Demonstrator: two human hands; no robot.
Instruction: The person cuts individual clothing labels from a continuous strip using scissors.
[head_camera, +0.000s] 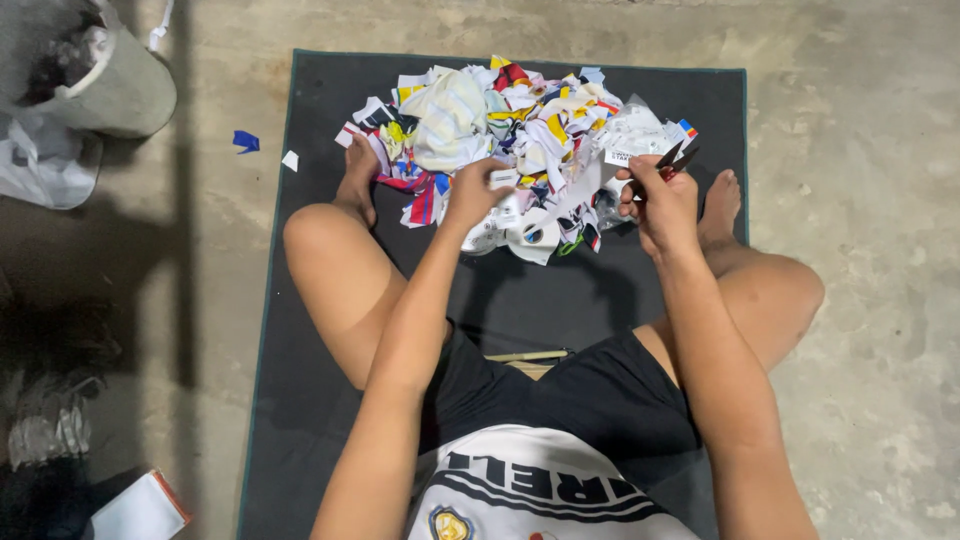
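We see a person sitting on a dark mat (300, 420) on a concrete floor (860, 300), legs spread around a pile of scraps (520, 125). The left hand (478, 190) is closed narrow on a white scrap (505, 185) at the pile's near edge. The right hand (660, 200) is wrapped around scissors (678, 160), blades slightly apart and pointing up-right, touching the pile's right side. The pile lies at the mat's far end, between the left foot (358, 180) and the right foot (720, 205). Both forearms cover part of the near pile, so we cannot tell what lies under them. A thin stick (525, 356) lies on the mat between the thighs. Off the mat, upper left: a grey bucket (115, 85) tipped on a white bag (40, 165), plus a blue scrap (246, 141) and a small white bit (290, 160) on the floor just beside the mat edge. Lower left: a white box (140, 510), partly cut off.
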